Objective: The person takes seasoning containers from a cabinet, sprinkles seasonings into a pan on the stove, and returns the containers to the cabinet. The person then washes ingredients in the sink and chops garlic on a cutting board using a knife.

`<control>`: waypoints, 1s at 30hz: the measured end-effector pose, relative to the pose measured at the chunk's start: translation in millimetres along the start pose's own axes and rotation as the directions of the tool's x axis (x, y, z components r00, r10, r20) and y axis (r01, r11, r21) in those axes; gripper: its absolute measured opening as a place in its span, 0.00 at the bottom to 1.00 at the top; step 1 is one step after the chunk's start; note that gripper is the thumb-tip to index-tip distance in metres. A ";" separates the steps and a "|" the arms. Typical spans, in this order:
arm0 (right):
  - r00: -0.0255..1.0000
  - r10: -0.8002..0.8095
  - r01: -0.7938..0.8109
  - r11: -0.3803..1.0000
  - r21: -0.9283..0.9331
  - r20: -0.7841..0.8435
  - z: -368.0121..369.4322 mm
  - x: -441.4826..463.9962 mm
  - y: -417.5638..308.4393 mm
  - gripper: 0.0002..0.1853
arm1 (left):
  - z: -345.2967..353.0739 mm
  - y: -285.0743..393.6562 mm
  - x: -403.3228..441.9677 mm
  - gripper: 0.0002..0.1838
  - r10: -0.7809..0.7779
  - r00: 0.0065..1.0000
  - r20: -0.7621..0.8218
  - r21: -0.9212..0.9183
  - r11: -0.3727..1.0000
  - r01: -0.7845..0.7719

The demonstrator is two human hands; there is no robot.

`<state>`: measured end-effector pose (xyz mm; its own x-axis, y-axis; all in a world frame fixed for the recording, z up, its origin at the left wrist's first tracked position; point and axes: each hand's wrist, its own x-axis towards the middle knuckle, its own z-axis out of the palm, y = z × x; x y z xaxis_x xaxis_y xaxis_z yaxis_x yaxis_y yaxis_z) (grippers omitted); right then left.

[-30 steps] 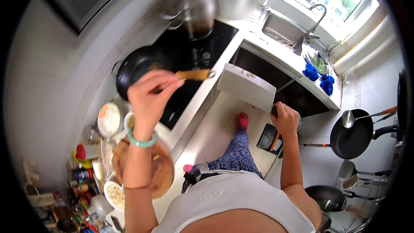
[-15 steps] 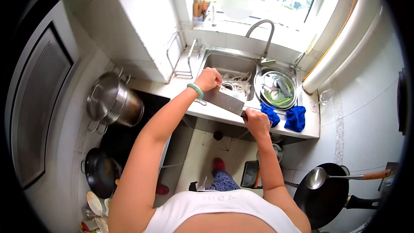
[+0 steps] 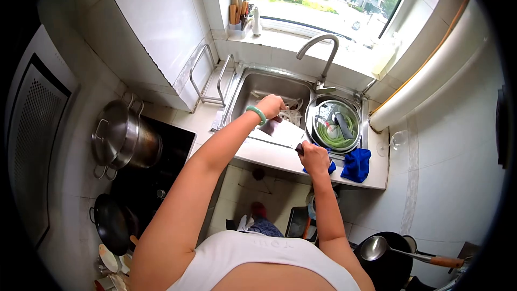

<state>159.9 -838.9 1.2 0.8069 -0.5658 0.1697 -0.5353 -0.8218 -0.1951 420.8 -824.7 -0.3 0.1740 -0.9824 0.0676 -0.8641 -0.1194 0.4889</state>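
Note:
My right hand (image 3: 315, 158) is wrapped round the dark handle of a broad cleaver (image 3: 280, 131), whose blade lies over the front edge of the sink (image 3: 245, 97). My left hand (image 3: 272, 106), with a green bangle (image 3: 257, 114) at the wrist, is at the far edge of the blade above the basin. Its fingers are pressed together, and what they hold, if anything, is hidden. Pale strips (image 3: 293, 113) lie in the basin beside that hand.
Right of the basin sits a glass bowl (image 3: 323, 124) with green strands. Blue cloths (image 3: 356, 165) lie on the counter. A faucet (image 3: 326, 64) rises behind. At left are a steel pot (image 3: 126, 137) and a black wok (image 3: 113, 223); a ladle (image 3: 374, 248) is at lower right.
The view has swung from the stove and cutting board to the sink. My left hand has moved from near the wok to the blade, and both hands with the cleaver are now at the sink.

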 end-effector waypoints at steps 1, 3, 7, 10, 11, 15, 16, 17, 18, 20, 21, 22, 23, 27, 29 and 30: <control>1.000 -0.016 0.016 1.000 -0.006 -0.006 1.7 0.5 0.9 0.08 | 7.4 -9.3 3.7 0.15 -0.039 0.999 -0.012 -0.037 0.999 0.038; 0.999 -0.045 0.045 0.999 -0.010 -0.004 3.6 1.2 0.8 0.07 | -0.4 -5.7 -3.1 0.15 -0.033 0.999 -0.012 -0.056 0.998 0.032; 0.999 0.003 -0.001 0.999 0.044 -0.042 10.7 8.4 -6.9 0.04 | -3.0 3.7 -37.3 0.23 0.047 0.943 -0.328 -0.168 0.980 -0.107; 0.997 0.056 -0.034 0.935 0.352 -0.052 18.2 11.7 -23.9 0.09 | 9.2 42.8 -101.8 0.28 -0.134 0.733 -0.667 -0.328 0.936 -0.127; 0.996 0.033 0.014 0.865 0.502 -0.084 29.6 14.2 -24.9 0.11 | -17.2 77.8 -146.9 0.26 -0.259 0.732 -0.630 -0.500 0.857 -0.127; 0.997 0.017 -0.071 0.540 0.839 0.074 10.1 7.8 -103.1 0.14 | -16.3 118.1 -310.6 0.17 -0.384 0.731 -0.564 -0.518 0.854 0.049; 0.975 0.039 -0.219 0.370 0.903 0.220 3.5 1.9 -127.7 0.14 | -4.7 120.4 -350.9 0.17 -0.463 0.735 -0.496 -0.522 0.835 0.174; 0.971 -0.083 -0.204 0.201 0.958 0.224 -4.2 -4.6 -155.7 0.12 | 3.3 126.0 -393.4 0.18 -0.546 0.693 -0.470 -0.536 0.801 0.267; 0.961 -0.191 -0.175 0.136 0.975 0.199 -7.8 -9.1 -178.5 0.09 | 15.0 132.2 -434.4 0.19 -0.604 0.613 -0.509 -0.490 0.789 0.370; 0.890 -0.435 -0.130 0.045 0.990 0.137 -13.1 -16.9 -218.6 0.07 | 35.8 155.0 -506.0 0.19 -0.704 0.411 -0.579 -0.481 0.703 0.524; 0.855 -0.506 -0.125 0.005 0.992 0.110 -16.6 -23.6 -241.1 0.06 | 43.6 169.4 -535.1 0.19 -0.740 0.286 -0.609 -0.516 0.643 0.566; 0.796 -0.596 -0.115 0.018 0.993 0.103 -15.1 -27.2 -256.8 0.06 | 49.4 185.3 -560.0 0.19 -0.755 0.142 -0.640 -0.548 0.578 0.605; 0.762 -0.639 -0.118 0.021 0.993 0.104 -22.7 -41.3 -279.7 0.07 | 55.5 202.8 -585.2 0.19 -0.753 0.003 -0.658 -0.582 0.512 0.632; 0.584 -0.796 -0.219 0.034 0.975 0.159 -55.2 -116.0 -364.5 0.12 | 96.0 251.7 -698.4 0.19 -0.681 -0.422 -0.599 -0.715 0.218 0.664; 0.474 -0.855 -0.218 0.116 0.969 0.209 -66.8 -162.6 -394.2 0.08 | 131.4 262.4 -761.8 0.18 -0.536 -0.616 -0.577 -0.775 0.120 0.621; 0.432 -0.868 -0.194 0.175 0.965 0.244 -69.7 -188.9 -408.1 0.07 | 141.5 268.2 -790.8 0.18 -0.452 -0.705 -0.547 -0.815 0.095 0.572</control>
<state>208.6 -401.2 116.2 0.8745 0.4849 0.0067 -0.0089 0.0298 -0.9995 -15.4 -100.2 -45.7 0.5261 0.8247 0.2075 0.4024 -0.4564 0.7936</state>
